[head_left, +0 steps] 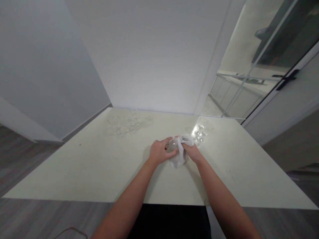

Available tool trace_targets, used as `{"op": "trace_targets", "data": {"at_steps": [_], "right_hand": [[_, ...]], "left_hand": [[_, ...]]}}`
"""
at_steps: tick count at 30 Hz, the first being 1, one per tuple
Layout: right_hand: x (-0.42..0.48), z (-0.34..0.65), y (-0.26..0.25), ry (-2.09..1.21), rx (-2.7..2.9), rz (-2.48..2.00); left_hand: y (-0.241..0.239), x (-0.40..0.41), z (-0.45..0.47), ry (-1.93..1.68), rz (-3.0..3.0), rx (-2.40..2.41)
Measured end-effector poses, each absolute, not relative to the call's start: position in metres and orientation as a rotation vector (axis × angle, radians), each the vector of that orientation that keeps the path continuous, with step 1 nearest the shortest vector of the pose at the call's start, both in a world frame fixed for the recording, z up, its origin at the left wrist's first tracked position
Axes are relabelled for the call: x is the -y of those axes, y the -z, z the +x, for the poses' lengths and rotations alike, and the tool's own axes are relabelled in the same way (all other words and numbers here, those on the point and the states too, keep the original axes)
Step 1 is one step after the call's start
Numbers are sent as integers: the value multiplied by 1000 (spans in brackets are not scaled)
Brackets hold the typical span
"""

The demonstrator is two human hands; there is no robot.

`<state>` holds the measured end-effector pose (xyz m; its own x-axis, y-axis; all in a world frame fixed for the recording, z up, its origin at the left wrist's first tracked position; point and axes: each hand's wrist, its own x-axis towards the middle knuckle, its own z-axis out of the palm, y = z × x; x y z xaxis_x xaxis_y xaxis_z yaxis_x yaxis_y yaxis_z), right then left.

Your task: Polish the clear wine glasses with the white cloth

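Note:
Near the middle of the table, my left hand (158, 152) is closed around a clear drinking glass (172, 144), which it holds sideways. A white cloth (178, 160) covers the glass's right end and hangs down below it. My right hand (192, 152) grips this cloth against the glass, its fingertips partly hidden in the folds. Whether those fingers reach inside the glass, I cannot tell. Just beyond my right hand, clear stemmed glassware (199, 134) stands on the table, blurred by glare.
The pale table (94, 176) runs back to a white wall (154, 66). Several clear stemmed glasses (133, 122) stand at its back left, hard to see against the surface. A glass-paned partition (239, 86) and a door with a black handle (287, 79) are at the right.

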<state>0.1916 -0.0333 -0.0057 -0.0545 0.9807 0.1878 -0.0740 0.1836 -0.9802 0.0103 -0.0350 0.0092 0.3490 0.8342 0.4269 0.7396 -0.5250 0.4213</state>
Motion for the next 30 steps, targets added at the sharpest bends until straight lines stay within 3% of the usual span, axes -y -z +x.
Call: {"op": "trace_targets", "data": {"at_steps": [13, 21, 30], "right_hand": [[26, 200, 21, -949, 1663, -1312], [34, 199, 3, -1242, 1779, -1096], [35, 199, 9, -1274, 1731, -1044]], "left_hand": [[-2, 40, 11, -675, 2851, -1150], [-3, 34, 2, -756, 2965, -1108], [0, 35, 6, -825, 2876, -1081]]}}
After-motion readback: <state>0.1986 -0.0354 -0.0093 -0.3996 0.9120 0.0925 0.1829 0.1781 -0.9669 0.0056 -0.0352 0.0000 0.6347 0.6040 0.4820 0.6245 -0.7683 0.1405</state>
